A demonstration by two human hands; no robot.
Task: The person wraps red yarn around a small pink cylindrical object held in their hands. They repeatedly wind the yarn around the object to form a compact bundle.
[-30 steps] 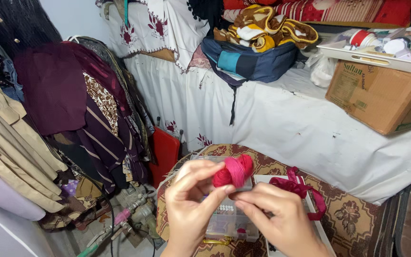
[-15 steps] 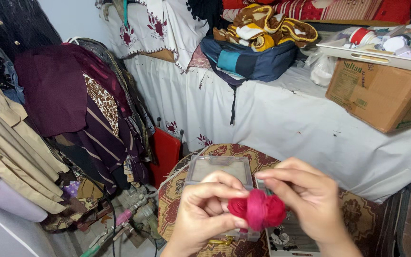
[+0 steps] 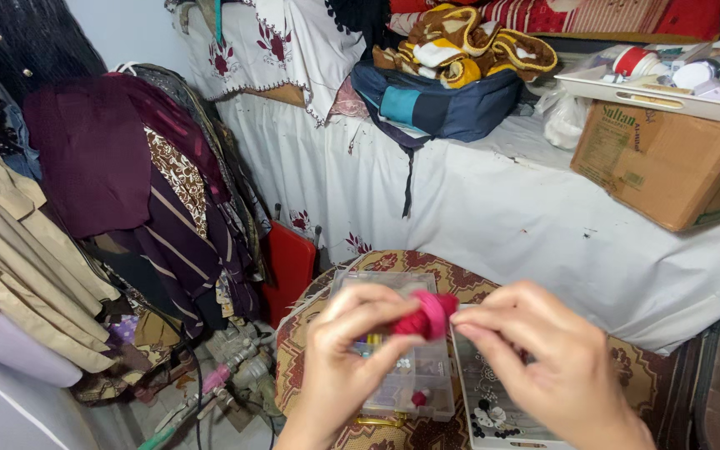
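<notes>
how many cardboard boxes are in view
1. The cardboard box sits at the right on the white-covered table, under a white tray. Others may be hidden behind the clutter.

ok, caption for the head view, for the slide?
Both hands, left hand and right hand, pinch a red fabric piece above a clear compartment box.

Both hands are raised together low in the head view, backs toward the camera. The left hand (image 3: 345, 367) comes up from the bottom edge, wrist straight, its fingers curled and its thumb and fingertips pinched shut on a red fabric piece (image 3: 427, 315). The right hand (image 3: 556, 371) enters from the lower right, fingers bent and bunched, its fingertips meeting the left's at that piece.
</notes>
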